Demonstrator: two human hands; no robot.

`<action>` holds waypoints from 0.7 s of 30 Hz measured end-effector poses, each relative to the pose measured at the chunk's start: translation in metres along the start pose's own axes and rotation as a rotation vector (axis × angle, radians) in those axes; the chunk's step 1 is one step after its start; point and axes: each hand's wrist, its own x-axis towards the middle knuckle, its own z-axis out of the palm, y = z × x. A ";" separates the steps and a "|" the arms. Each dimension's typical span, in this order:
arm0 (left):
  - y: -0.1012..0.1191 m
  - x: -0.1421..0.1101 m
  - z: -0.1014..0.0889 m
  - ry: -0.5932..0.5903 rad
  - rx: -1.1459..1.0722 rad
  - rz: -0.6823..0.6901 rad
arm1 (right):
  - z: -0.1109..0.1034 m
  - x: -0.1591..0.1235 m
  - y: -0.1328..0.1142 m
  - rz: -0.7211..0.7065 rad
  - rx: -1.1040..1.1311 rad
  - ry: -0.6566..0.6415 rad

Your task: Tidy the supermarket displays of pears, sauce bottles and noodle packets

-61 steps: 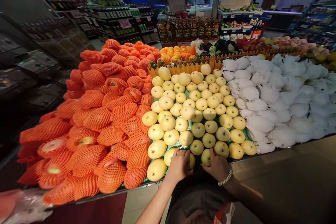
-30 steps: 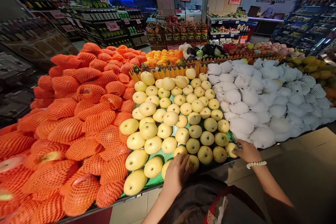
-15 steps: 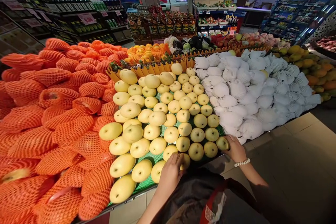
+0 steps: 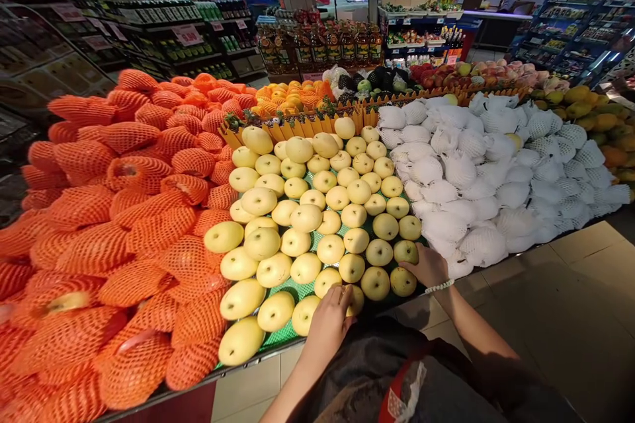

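Observation:
A sloping display of yellow pears (image 4: 317, 225) lies on green mesh matting (image 4: 292, 291) in front of me. My left hand (image 4: 330, 320) is curled over a pear (image 4: 353, 301) in the front row, fingers wrapped on it. My right hand (image 4: 429, 268), with a white bead bracelet (image 4: 439, 287) on the wrist, rests at the right edge of the pears, its fingers against a pear (image 4: 405, 252) beside the white-netted fruit. Whether that hand grips the pear or only touches it is unclear.
Fruit in orange foam nets (image 4: 124, 231) is heaped on the left, fruit in white foam nets (image 4: 486, 165) on the right. A yellow picket divider (image 4: 302, 125) closes the back. Store shelves (image 4: 173, 33) stand behind. Tiled floor (image 4: 570, 291) lies to the right.
My right hand went from the front middle pears out to the right end of the row, then slid a little up and left. My left hand stayed on a front-row pear. The view shifted.

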 end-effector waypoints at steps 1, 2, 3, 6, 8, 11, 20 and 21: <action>0.000 0.000 0.000 0.003 -0.007 -0.003 | 0.002 0.001 -0.003 0.000 -0.008 -0.011; 0.000 -0.001 0.001 0.006 -0.014 -0.007 | 0.003 0.002 -0.005 0.000 -0.018 -0.022; 0.000 -0.001 0.001 0.009 -0.022 -0.010 | 0.003 0.003 -0.006 -0.002 -0.027 -0.031; 0.002 -0.002 -0.001 0.011 -0.049 -0.019 | -0.001 0.005 -0.002 -0.016 -0.049 -0.053; 0.002 -0.002 -0.003 0.017 -0.071 -0.020 | -0.005 0.004 -0.002 -0.023 -0.057 -0.065; 0.002 -0.003 -0.007 0.020 -0.095 -0.006 | -0.013 -0.004 -0.014 -0.048 -0.049 -0.028; -0.003 0.004 -0.005 -0.021 -0.116 -0.032 | -0.005 0.015 -0.126 -0.435 0.071 0.068; -0.005 0.004 -0.003 -0.025 -0.110 -0.044 | -0.003 0.020 -0.138 -0.397 0.054 0.055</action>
